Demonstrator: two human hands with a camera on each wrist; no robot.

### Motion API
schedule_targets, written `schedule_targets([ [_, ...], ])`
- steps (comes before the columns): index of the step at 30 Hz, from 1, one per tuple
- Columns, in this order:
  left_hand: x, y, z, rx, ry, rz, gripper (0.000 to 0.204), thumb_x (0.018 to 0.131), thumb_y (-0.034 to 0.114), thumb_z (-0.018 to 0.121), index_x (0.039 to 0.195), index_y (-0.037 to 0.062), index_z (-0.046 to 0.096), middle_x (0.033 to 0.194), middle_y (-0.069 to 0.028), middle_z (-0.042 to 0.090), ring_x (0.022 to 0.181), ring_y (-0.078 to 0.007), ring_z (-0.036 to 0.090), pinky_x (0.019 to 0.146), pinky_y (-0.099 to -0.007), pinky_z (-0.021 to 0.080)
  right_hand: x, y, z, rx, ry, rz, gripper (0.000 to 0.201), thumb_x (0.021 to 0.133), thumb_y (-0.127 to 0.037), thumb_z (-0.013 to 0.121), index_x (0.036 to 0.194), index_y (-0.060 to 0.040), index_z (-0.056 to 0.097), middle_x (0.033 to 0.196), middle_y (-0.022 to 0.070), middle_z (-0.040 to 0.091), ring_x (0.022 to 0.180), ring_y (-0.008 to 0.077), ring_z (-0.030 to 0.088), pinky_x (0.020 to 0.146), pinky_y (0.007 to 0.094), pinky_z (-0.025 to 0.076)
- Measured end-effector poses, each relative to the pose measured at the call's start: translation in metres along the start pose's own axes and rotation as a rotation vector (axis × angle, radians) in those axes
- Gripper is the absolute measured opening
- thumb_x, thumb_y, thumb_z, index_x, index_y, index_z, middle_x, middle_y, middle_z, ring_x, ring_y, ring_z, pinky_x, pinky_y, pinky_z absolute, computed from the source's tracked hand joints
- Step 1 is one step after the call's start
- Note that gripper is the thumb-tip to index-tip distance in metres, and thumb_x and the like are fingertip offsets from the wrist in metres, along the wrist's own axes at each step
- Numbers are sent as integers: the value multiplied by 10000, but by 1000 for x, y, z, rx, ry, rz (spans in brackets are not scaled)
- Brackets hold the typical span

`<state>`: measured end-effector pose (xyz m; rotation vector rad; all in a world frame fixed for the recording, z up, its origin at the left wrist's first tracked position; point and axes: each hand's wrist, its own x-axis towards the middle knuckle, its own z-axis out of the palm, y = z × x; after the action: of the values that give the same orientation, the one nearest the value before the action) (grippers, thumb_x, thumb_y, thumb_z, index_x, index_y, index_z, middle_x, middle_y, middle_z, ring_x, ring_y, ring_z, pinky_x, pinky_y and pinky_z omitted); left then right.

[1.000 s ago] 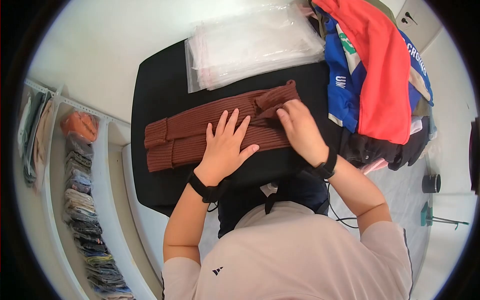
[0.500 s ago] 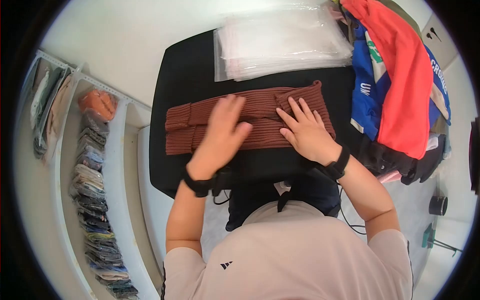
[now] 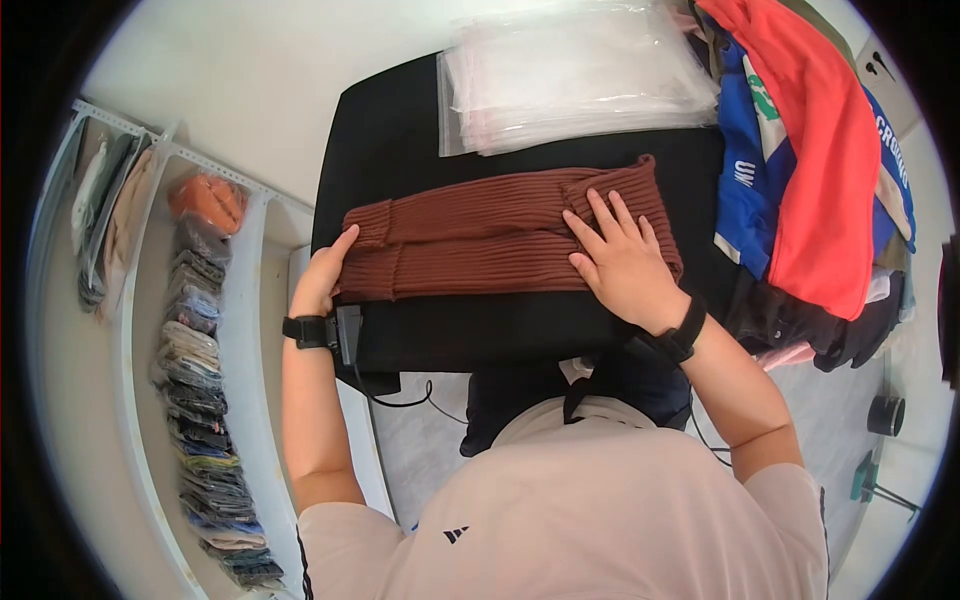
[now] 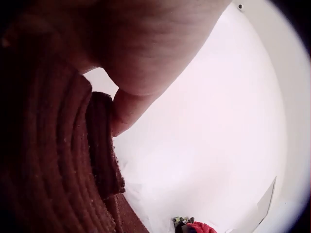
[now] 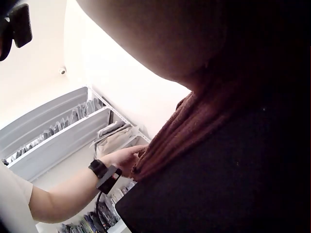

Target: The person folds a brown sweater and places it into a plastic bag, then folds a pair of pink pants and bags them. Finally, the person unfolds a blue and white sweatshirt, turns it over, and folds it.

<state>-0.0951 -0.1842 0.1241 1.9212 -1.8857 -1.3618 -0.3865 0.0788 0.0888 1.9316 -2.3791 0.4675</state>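
Observation:
A brown ribbed knit garment (image 3: 480, 235), folded into a long strip, lies across the black tabletop (image 3: 480, 335). At its left end, my left hand (image 3: 322, 272) grips the edge with the thumb on top; the other fingers are mostly hidden under the fabric. The left wrist view shows the ribbed fabric (image 4: 53, 145) close below that hand. My right hand (image 3: 632, 270) presses flat on the folded-over right end, fingers spread. In the right wrist view, the left hand (image 5: 124, 160) holds the garment's far end at the table edge.
Clear plastic bags (image 3: 580, 80) are stacked at the back of the table. A pile of clothes, with a red garment (image 3: 815, 170) on top, stands at the right. Shelves with bagged clothes (image 3: 205, 390) line the left side. A cable (image 3: 400, 402) hangs from the left wrist.
My right hand has let go of the right end's fabric and flattened onto it. My left hand has moved from the garment's middle to its left end and taken hold there.

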Motion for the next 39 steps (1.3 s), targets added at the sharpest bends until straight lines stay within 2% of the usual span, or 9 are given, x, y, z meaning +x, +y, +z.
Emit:
schedule_targets([
  [2,-7,1,5,-300,-48,92,580,851,507,598,1081,-25,625,999,-100,664,871,-161,633,697,-247,465,0,-1,-1,1,12,-3,480,927,-353,490,1368,-172,437,1459,149,321,1370,352,253,1037,583,287],
  [12,-11,9,14,-563,-43,88,474,866,375,614,1120,-25,599,1108,-117,639,978,-215,619,857,-333,470,2,-11,3,5,73,50,507,909,-367,511,1361,-148,442,1450,174,326,1360,347,274,1028,585,287],
  [15,-17,12,10,-621,-43,246,424,881,316,599,1119,-35,585,1096,-128,637,964,-209,618,848,-316,470,9,-34,-1,43,142,24,538,890,-375,534,1355,-119,446,1437,184,347,1347,333,301,1037,564,274],
  [25,-91,76,18,-466,66,601,305,913,188,554,1095,-55,575,1021,-93,645,877,-149,592,808,-274,456,39,-95,39,175,206,-129,621,888,-431,522,1386,-80,398,1415,173,388,1322,339,335,1057,545,242],
  [28,-102,101,39,-147,178,739,283,875,193,578,1001,-61,593,912,-110,659,794,-155,579,739,-303,460,36,-92,41,126,151,-138,628,895,-453,499,1391,-83,394,1420,175,380,1332,340,320,1067,552,220],
  [31,-108,126,58,144,351,852,296,821,223,599,870,-67,569,748,-197,602,690,-278,576,660,-370,457,24,-77,11,227,86,-189,581,893,-390,513,1374,-78,415,1439,176,356,1344,330,306,1073,555,212],
  [34,-113,140,70,324,435,974,299,808,219,590,874,-72,568,765,-234,603,710,-381,578,666,-387,460,6,-26,-35,193,123,-73,524,902,-319,514,1373,-114,408,1427,179,369,1324,342,343,1054,556,251],
  [36,-119,149,83,338,441,1006,291,806,216,583,861,-69,568,782,-250,604,737,-407,582,672,-404,465,-5,3,-38,179,64,91,501,926,-287,499,1398,-165,385,1441,164,351,1345,346,311,1065,547,248],
  [39,-124,165,114,360,428,1064,272,802,205,572,832,-65,565,801,-272,607,769,-439,590,683,-439,475,-16,11,-2,140,79,89,483,923,-315,484,1375,-159,418,1406,167,404,1319,330,352,1052,543,266],
])
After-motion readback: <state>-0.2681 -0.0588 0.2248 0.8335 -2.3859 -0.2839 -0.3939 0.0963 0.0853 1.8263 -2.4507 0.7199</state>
